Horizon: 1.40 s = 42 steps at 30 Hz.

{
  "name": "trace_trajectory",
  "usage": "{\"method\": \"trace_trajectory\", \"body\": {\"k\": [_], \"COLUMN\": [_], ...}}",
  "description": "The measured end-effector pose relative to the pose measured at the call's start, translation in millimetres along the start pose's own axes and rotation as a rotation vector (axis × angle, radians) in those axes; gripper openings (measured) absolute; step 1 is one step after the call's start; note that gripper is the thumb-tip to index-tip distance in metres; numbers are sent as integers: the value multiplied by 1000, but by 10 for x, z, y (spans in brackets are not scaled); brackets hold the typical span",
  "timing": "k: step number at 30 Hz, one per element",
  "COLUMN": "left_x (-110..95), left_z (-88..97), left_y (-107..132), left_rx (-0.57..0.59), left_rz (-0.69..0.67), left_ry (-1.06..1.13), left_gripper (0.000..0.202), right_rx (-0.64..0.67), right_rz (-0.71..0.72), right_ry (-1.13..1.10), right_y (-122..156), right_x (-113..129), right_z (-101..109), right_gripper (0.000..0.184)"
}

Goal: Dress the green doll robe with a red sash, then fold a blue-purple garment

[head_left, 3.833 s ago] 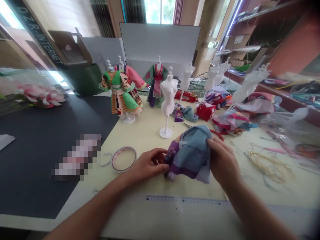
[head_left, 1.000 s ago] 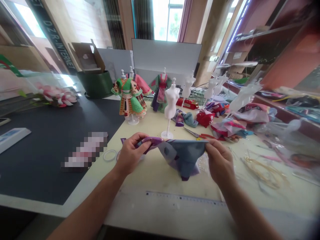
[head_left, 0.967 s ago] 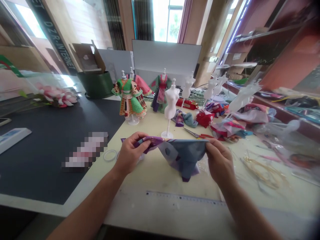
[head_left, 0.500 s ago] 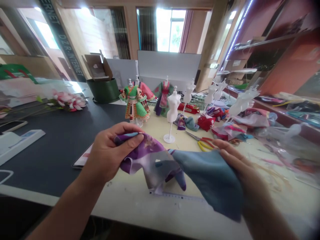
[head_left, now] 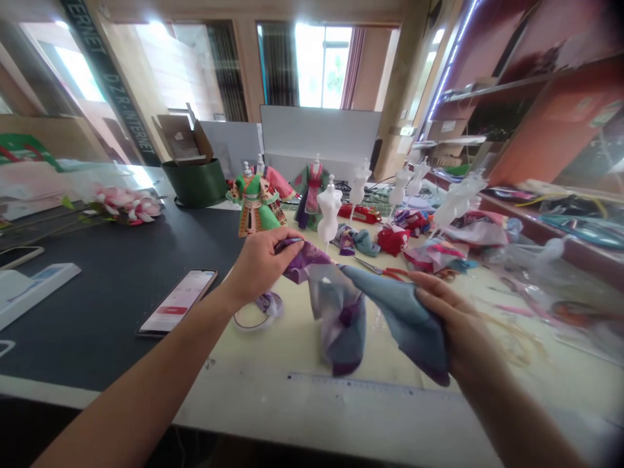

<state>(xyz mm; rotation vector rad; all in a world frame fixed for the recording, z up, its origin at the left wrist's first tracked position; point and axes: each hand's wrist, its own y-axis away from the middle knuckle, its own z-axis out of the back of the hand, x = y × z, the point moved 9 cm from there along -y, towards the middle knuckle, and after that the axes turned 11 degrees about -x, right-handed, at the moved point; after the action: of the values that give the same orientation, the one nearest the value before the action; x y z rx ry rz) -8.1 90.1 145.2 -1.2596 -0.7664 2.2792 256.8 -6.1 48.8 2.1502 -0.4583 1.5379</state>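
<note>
Between my two hands hangs a small doll garment in purple print, sheer grey and blue cloth. My left hand pinches its purple end between thumb and fingers. My right hand grips the blue sleeve-like panel at its outer edge; some of those fingers are hidden behind the cloth. The middle part droops above the table. Just behind the garment stands a bare white mini dress form. Scissors lie close to my right fingertips, partly covered by the cloth and hand.
A ruler lies near the table's front edge. A phone and a ribbon roll are on the left. Farther back stand dressed mini forms and a green pot. Cloth pieces and plastic bags crowd the right.
My left hand has moved right and slightly away from me, drawing nearer my right hand. The garment hangs more slackly, and the phone and ribbon roll have come into fuller view.
</note>
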Motion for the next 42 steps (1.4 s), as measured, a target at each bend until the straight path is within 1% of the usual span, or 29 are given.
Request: {"method": "trace_trajectory", "body": {"k": [2, 3, 4, 5, 6, 8, 9, 10, 11, 13, 14, 15, 17, 19, 21, 22, 24, 26, 28, 31, 34, 36, 37, 38, 40, 42], "left_x": [-121, -161, -174, -159, -114, 75, 165, 248, 305, 340, 311, 260, 95, -34, -106, -110, -104, -85, -64, -54, -84, -60, -10, 73, 307, 565], "left_z": [139, 210, 265, 288, 279, 192, 160, 146, 123, 38, -36, -132, -365, -657, -952, -1077, -1244, -1313, -1300, -1199, -1080, -952, -871, -782, -600, -450], "left_y": [96, 189, 311, 462, 641, 1060, 1250, 1378, 1463, 1512, 1503, 1488, 1450, 1461, 1510, 1533, 1549, 1534, 1490, 1420, 1391, 1334, 1290, 1243, 1178, 1193], "left_rx": [9, 35, 86, 175, 298, 614, 736, 789, 810, 767, 731, 699, 625, 615, 652, 673, 682, 669, 630, 534, 460, 386, 341, 292, 196, 111], "left_rz": [-69, -108, -141, -163, -172, -119, -84, -46, -14, 18, 9, -13, -111, -205, -304, -340, -407, -426, -385, -303, -274, -211, -143, -44, 215, 492], "left_ry": [34, 23, -4, -13, -19, -60, -62, -75, -81, -92, -91, -91, -92, -145, -237, -288, -365, -373, -320, -225, -142, -86, -60, -36, 42, 181], "left_gripper": [13, 12, 12, 11, 12, 20, 23, 25, 25, 20, 18, 17, 16, 13, 11, 11, 8, 10, 15, 17, 18, 18, 17, 16, 14, 14], "right_rx": [-8, -3, 14, 53, 110, 280, 339, 373, 399, 418, 431, 445, 477, 454, 400, 376, 343, 315, 290, 265, 250, 250, 254, 259, 263, 268], "right_rz": [52, 66, 73, 78, 94, 145, 189, 235, 261, 311, 335, 368, 454, 573, 690, 737, 802, 829, 831, 816, 794, 754, 725, 691, 618, 553], "right_ry": [52, 100, 168, 261, 370, 619, 729, 821, 900, 1000, 1029, 1045, 1089, 1176, 1268, 1302, 1338, 1345, 1342, 1334, 1290, 1248, 1229, 1209, 1170, 1127], "right_y": [86, 147, 215, 287, 359, 508, 566, 606, 633, 658, 667, 678, 706, 717, 719, 719, 713, 693, 662, 610, 556, 513, 491, 469, 431, 408], "right_x": [69, 65, 28, -41, -130, -373, -488, -588, -685, -802, -830, -838, -837, -829, -847, -864, -903, -920, -917, -912, -910, -914, -918, -923, -926, -922], "right_z": [48, 90, 141, 192, 242, 326, 384, 444, 493, 519, 480, 408, 204, 6, -139, -189, -253, -283, -312, -381, -430, -415, -392, -362, -285, -210], "right_gripper": [33, 31, 29, 27, 25, 23, 24, 25, 26, 27, 26, 24, 19, 18, 19, 18, 15, 13, 12, 20, 25, 25, 25, 25, 27, 29]}}
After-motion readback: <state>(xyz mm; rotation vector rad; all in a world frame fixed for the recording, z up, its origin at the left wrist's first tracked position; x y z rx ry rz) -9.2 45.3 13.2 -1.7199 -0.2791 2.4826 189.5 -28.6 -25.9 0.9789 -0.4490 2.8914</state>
